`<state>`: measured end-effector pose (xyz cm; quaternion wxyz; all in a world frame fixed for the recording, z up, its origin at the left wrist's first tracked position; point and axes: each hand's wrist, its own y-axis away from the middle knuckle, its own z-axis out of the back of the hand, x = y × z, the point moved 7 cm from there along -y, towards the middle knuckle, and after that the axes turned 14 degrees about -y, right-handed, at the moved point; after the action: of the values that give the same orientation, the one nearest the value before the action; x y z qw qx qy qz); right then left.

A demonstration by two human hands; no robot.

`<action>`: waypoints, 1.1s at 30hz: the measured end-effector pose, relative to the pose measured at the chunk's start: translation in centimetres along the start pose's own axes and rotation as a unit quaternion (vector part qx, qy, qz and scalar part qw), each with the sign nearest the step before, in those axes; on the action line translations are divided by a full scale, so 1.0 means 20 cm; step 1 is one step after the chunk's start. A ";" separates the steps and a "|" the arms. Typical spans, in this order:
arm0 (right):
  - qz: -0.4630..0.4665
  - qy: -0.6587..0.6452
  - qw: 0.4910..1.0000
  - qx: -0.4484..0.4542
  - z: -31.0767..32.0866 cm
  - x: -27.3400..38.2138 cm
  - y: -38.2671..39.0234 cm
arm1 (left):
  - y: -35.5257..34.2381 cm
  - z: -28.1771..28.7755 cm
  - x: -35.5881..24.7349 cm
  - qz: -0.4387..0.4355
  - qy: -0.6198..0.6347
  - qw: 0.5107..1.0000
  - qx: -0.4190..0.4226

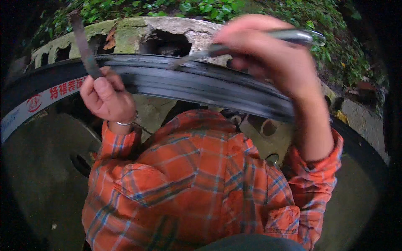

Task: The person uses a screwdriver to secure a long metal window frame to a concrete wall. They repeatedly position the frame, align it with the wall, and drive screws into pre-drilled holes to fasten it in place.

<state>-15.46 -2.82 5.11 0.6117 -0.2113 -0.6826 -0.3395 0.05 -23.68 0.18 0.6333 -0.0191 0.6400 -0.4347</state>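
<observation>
My left hand (104, 94) is closed round the lower end of a narrow, flat, dark strip (83, 44), which stands up from the fist and leans slightly left. Blurred by motion, my right hand (272, 56) grips a slim hand tool with a shiny, partly clear handle (299, 37). The thin end of that tool points left and down, over or against a long dark grey ledge (188, 77); contact cannot be made out. The ledge has lengthwise grooves and dark smears. My left hand is at its near edge, beside a white band (42, 98) with red printing.
Behind the ledge runs a mossy block wall (130, 35) with broken hollows, and a brown leaf (110, 38) lies on it. Green plants (201, 8) grow beyond. Below the ledge, a concrete floor (50, 180) shows, with a round object (268, 127) near my body.
</observation>
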 end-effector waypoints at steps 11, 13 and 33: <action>-0.206 0.194 0.959 -0.009 0.39 0.06 0.33 | -0.04 0.02 0.01 0.061 0.009 0.998 -0.031; -0.153 0.097 0.983 0.013 0.24 0.14 0.21 | -0.02 0.00 -0.04 -0.012 -0.021 1.000 -0.014; 0.008 0.253 0.966 0.053 0.01 0.19 0.25 | -0.04 0.02 -0.03 0.028 0.039 0.998 -0.043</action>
<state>-12.67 0.31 9.88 0.7771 -0.0915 -0.5212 -0.3408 0.12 -24.09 1.24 0.6185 -0.0118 0.6825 -0.3892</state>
